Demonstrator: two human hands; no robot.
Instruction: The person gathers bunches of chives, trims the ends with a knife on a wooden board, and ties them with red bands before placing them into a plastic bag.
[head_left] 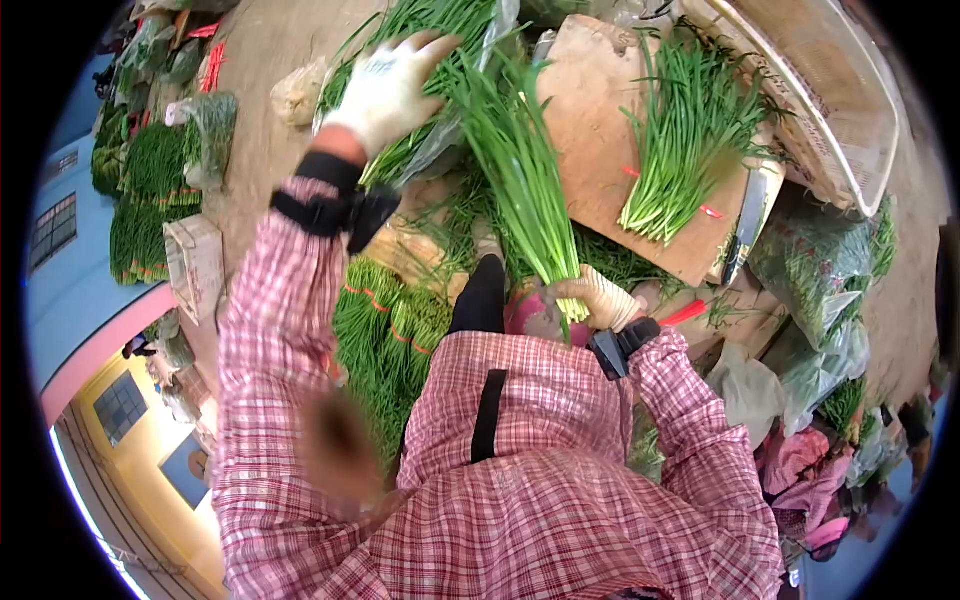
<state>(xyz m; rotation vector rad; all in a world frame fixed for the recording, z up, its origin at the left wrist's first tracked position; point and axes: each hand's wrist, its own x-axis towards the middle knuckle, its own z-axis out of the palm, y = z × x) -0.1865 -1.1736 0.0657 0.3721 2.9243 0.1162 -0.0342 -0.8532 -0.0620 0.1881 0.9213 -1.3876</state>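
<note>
My left hand (385,92), in a white glove, reaches over a heap of loose garlic chives (415,25) lying on clear plastic. Its fingers are spread and hold nothing. Close to my lap, my right hand (600,299), also gloved, is closed around the pale stem ends of a bunch of garlic chives (520,170). The leaves of that bunch fan out away from me. Beyond it, another bunch of chives (690,140) lies on a wooden board (595,120), with bits of red tie by its stems.
A knife (745,220) rests at the board's right edge. Behind stands a white plastic crate (840,110). Tied chive bundles (390,320) lie left of my leg. Red strips (684,313) sit near my right wrist. Plastic bags of greens (815,265) are at the right.
</note>
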